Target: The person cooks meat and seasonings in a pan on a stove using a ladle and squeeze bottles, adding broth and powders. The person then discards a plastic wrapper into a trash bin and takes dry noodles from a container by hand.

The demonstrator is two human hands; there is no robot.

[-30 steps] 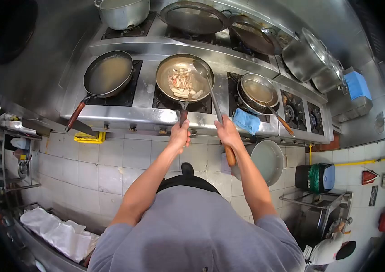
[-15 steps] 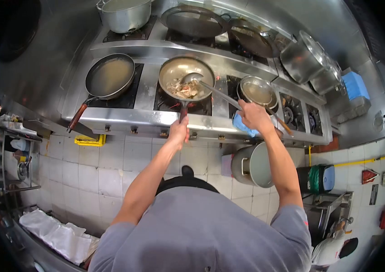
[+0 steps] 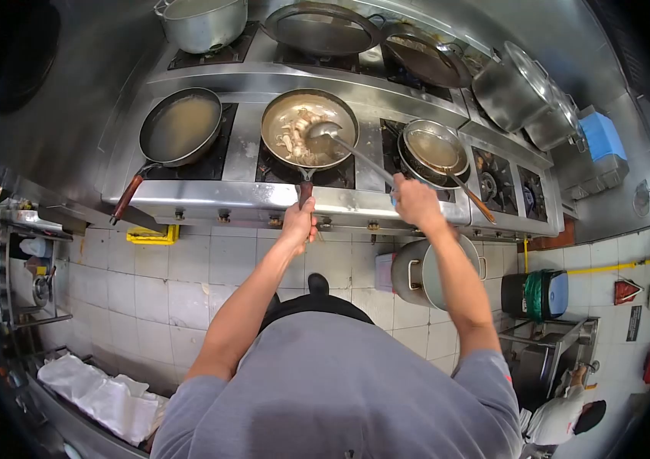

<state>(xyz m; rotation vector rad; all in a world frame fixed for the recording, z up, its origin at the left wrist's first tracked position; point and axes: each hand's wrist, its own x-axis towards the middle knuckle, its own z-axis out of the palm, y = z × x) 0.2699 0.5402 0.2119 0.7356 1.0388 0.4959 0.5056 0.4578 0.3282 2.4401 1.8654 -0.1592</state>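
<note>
Left hand [image 3: 298, 223] clasps pan handle [image 3: 305, 193], aimed bodyward; right hand [image 3: 417, 203] clasps ladle [image 3: 324, 130], slanting forward-left; seemingly touching food [image 3: 294, 139].

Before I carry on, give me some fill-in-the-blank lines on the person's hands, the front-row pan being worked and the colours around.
The person's ____ hand grips the handle of the middle front pan.
The right hand holds a ____ that reaches into that pan.
The crate on the floor is ____.
The liner in the black bin at the right is ____.

Missing words, in order: left; ladle; yellow; green.
</note>
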